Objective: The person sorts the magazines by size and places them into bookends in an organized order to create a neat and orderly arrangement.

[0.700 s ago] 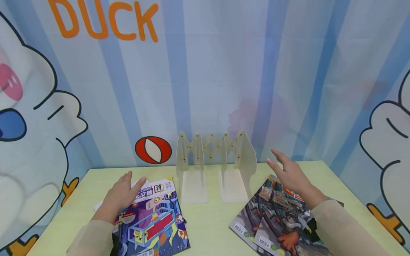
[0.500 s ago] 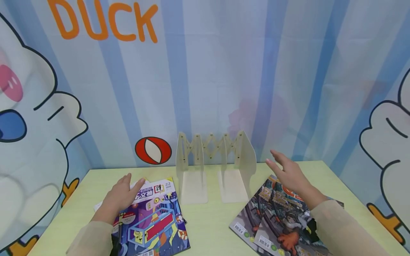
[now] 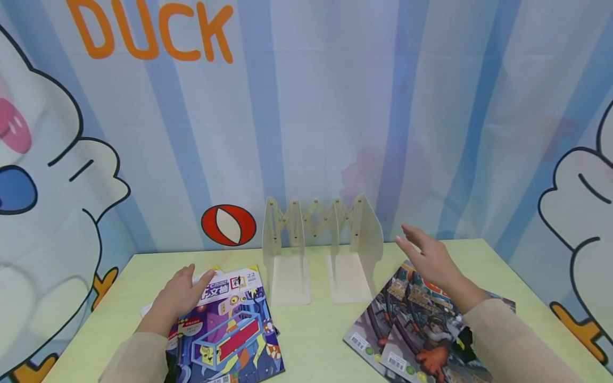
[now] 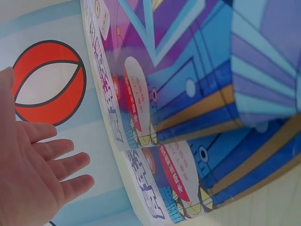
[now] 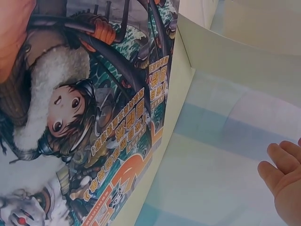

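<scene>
My left hand hovers with relaxed fingers over the upper left of a purple and blue magazine. A second magazine with the same cover pattern shows partly under it in the left wrist view. On the other side, my right hand is held out with straight fingers above two dark comic magazines, which overlap in a fan. Neither hand holds anything. Between the piles, toward the back, stands a cream expandable bookend rack with upright plates and flat feet.
The pale yellow-green table ends at a blue striped curtain behind the rack. Duck drawings and orange lettering decorate the curtain. A red and white oval is printed left of the rack.
The head view shifts very slightly. Both hands stay nearly in place, and the magazines and rack have not moved.
</scene>
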Demonstrator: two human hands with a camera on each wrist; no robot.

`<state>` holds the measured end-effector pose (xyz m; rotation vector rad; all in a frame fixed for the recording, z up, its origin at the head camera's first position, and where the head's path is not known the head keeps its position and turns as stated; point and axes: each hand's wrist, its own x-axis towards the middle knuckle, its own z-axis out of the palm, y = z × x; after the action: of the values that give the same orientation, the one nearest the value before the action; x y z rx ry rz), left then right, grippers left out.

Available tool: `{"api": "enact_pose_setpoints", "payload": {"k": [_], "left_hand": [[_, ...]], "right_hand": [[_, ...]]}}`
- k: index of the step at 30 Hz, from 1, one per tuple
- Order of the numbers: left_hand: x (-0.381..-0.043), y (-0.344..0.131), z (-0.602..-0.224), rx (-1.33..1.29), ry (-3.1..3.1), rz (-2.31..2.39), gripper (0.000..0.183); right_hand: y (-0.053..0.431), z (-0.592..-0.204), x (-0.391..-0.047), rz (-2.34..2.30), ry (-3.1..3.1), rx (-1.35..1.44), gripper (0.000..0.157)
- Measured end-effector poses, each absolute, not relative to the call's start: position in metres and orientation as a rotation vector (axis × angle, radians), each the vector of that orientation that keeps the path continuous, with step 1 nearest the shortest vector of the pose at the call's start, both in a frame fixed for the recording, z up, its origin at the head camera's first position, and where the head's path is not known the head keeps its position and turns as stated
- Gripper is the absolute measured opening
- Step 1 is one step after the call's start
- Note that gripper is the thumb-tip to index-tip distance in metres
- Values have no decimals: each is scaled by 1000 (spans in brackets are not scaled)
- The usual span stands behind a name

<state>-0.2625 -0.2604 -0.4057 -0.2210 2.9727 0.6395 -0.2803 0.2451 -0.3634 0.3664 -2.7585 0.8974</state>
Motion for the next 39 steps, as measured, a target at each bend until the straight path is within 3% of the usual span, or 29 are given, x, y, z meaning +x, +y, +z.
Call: {"api": "enact_pose_setpoints", "payload": {"k": [12, 39], "left_hand": [[-263, -260, -409, -218, 2938, 650, 105], [-267, -262, -421, -271, 2855, 748, 92]], "right_hand": [[243, -365, -279, 954, -2744, 403, 65], [233, -368, -276, 1107, -2694, 465, 60]]}}
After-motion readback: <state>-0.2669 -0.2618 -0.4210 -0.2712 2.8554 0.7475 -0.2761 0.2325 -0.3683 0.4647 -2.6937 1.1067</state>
